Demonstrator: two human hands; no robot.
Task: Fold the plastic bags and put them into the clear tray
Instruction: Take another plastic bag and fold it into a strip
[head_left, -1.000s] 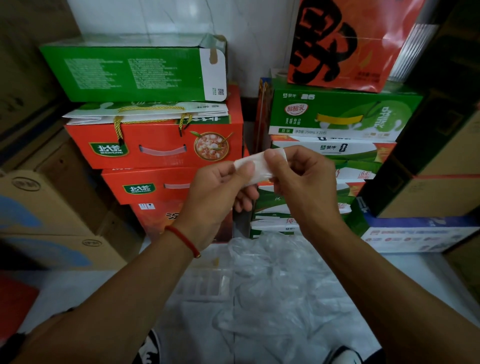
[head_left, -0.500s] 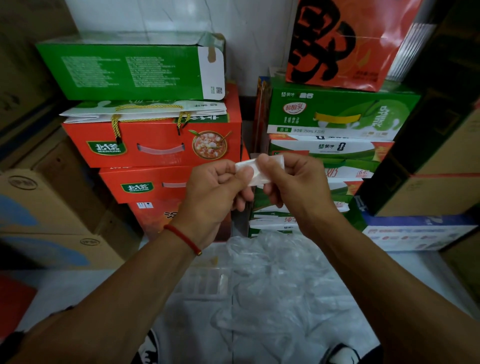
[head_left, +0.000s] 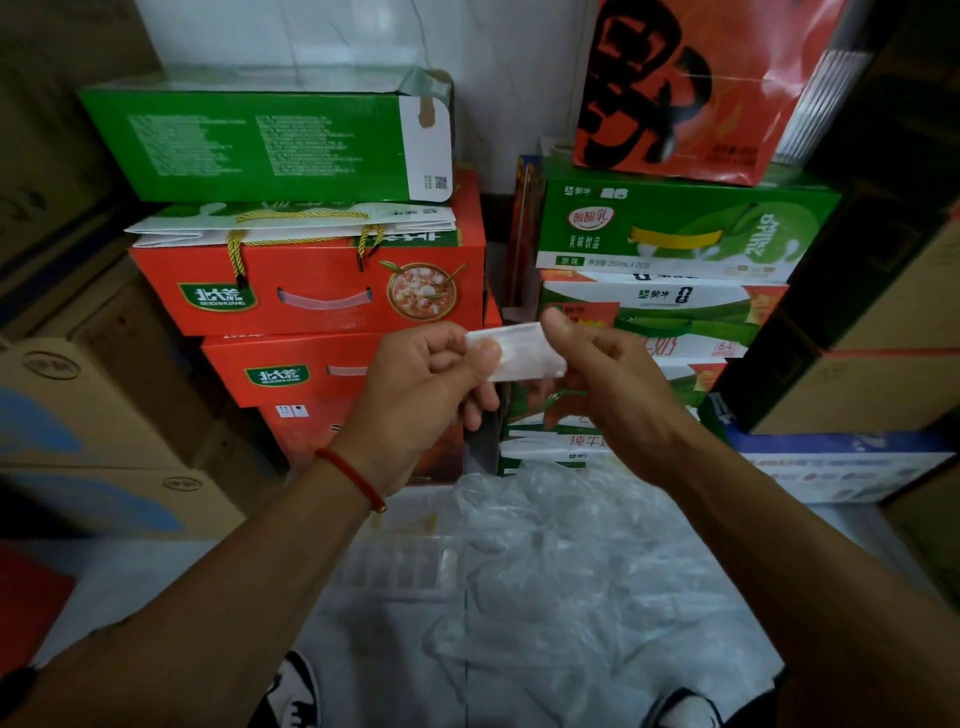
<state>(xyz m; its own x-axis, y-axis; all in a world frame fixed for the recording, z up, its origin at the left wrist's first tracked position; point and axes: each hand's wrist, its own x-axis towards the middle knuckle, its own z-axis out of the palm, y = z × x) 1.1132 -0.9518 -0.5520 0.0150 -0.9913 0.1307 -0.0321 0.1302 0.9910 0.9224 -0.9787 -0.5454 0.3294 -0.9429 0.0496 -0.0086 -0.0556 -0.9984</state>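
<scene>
Folded plastic bag (head_left: 519, 352) pinched before "BEIDAHUANG" box (head_left: 311, 296).

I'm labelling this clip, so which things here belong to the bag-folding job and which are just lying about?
Job:
- folded plastic bag, pinched by left hand and right hand
- loose plastic bags on the floor
- clear tray

Lying about:
- red gift boxes
- green cartons
- brown cardboard boxes

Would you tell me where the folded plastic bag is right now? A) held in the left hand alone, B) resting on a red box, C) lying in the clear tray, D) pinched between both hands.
D: the left hand and the right hand each pinch an end of the folded plastic bag, held up above the clear tray.
</scene>
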